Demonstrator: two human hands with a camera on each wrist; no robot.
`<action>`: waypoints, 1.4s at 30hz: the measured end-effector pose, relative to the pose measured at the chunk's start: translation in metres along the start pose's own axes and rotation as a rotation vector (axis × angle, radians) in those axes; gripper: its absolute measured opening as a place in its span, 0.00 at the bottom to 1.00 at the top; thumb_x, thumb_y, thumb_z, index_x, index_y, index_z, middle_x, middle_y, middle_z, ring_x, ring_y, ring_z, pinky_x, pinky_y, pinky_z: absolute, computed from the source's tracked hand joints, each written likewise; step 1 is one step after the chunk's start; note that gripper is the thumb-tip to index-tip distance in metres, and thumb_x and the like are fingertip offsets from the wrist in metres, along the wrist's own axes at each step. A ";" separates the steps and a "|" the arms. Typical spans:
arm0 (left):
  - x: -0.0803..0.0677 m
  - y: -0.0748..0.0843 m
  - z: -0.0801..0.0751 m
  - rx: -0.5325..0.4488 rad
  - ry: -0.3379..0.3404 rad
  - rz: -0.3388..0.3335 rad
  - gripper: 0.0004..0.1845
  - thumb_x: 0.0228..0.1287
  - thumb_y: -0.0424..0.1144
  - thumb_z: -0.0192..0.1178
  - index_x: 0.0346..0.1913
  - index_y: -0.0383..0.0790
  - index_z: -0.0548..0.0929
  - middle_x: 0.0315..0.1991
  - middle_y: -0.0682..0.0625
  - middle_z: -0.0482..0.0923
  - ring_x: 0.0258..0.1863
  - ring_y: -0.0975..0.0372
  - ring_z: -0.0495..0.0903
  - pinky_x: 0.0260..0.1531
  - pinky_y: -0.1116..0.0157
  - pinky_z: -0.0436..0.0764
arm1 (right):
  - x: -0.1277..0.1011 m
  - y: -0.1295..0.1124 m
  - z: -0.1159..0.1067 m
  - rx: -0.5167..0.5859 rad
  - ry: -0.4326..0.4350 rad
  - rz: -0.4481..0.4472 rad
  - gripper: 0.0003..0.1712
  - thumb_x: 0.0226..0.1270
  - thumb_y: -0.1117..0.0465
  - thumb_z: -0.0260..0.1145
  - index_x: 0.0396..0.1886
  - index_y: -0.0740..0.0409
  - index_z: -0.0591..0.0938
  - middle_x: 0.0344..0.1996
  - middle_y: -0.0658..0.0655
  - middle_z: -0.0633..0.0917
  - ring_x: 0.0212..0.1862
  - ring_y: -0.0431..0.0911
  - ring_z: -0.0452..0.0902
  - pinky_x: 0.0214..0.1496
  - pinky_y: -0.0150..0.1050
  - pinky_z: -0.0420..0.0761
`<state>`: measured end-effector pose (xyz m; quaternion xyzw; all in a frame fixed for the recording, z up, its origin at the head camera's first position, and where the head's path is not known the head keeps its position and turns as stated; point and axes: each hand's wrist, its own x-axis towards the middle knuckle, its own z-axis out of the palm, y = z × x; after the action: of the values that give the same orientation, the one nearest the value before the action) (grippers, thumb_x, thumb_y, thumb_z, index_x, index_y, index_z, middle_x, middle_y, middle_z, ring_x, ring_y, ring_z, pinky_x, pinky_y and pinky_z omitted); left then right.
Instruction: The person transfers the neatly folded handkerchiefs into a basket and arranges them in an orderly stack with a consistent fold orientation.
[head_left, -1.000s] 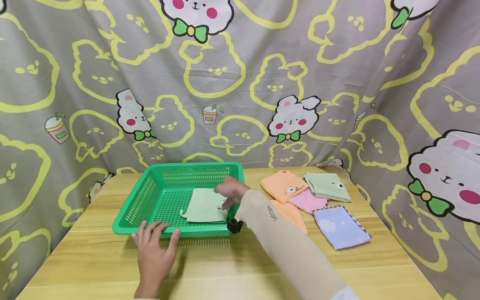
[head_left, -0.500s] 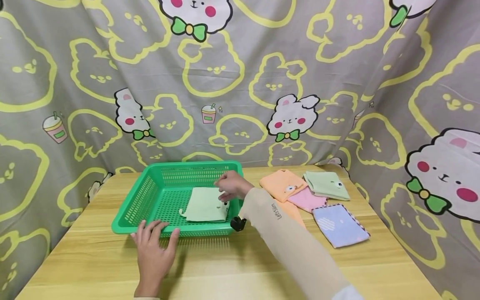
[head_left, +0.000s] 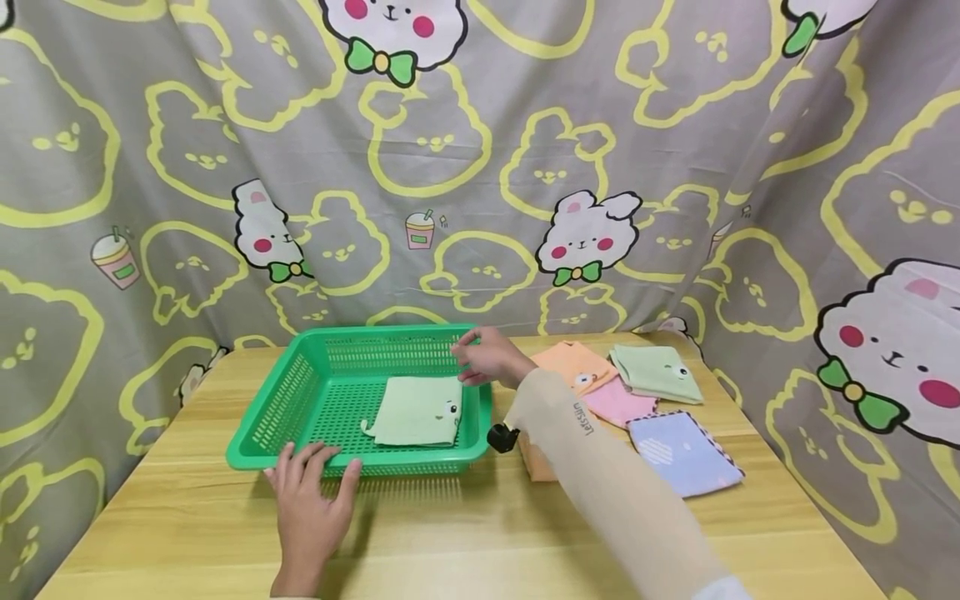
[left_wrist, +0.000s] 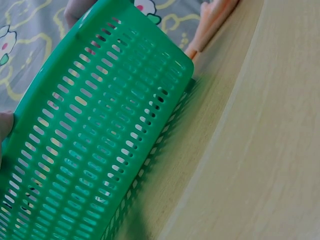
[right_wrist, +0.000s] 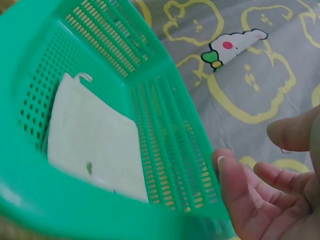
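Right hand (head_left: 487,360), fingers loose and empty, hovers over the right rim of the green basket (head_left: 300,392). Left hand (head_left: 307,492) rests flat against the near wall. Folded pale-green cloth (head_left: 416,410) lies flat on the basket floor.

Judgement: keep the left hand bracing the basket.

Wooden tabletop (head_left: 465,542); orange cloth (head_left: 573,367), blue cloth (head_left: 678,450) lie to the right. Cartoon-print curtain (head_left: 480,167) behind.

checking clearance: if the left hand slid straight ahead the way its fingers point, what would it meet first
Probably nothing new: the left hand already touches the green basket's near wall.
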<state>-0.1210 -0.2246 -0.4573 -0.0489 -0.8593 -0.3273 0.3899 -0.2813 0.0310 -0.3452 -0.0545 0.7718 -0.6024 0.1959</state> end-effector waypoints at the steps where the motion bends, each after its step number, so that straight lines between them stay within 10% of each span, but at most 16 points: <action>1: 0.000 0.000 0.000 0.001 0.002 0.002 0.17 0.57 0.40 0.67 0.42 0.29 0.81 0.50 0.32 0.74 0.64 0.29 0.56 0.61 0.30 0.35 | -0.001 0.000 -0.003 -0.001 0.006 -0.001 0.17 0.73 0.58 0.60 0.54 0.62 0.71 0.43 0.64 0.79 0.37 0.56 0.83 0.40 0.45 0.84; 42: -0.001 -0.003 0.003 0.005 0.007 -0.016 0.16 0.57 0.41 0.67 0.42 0.31 0.81 0.50 0.33 0.75 0.64 0.29 0.57 0.62 0.31 0.36 | -0.029 0.080 -0.164 -0.178 0.327 0.064 0.23 0.75 0.55 0.53 0.62 0.66 0.67 0.59 0.72 0.73 0.53 0.58 0.77 0.55 0.50 0.77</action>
<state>-0.1227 -0.2247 -0.4610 -0.0401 -0.8590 -0.3284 0.3906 -0.3032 0.2105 -0.3825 0.0514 0.8450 -0.5260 0.0813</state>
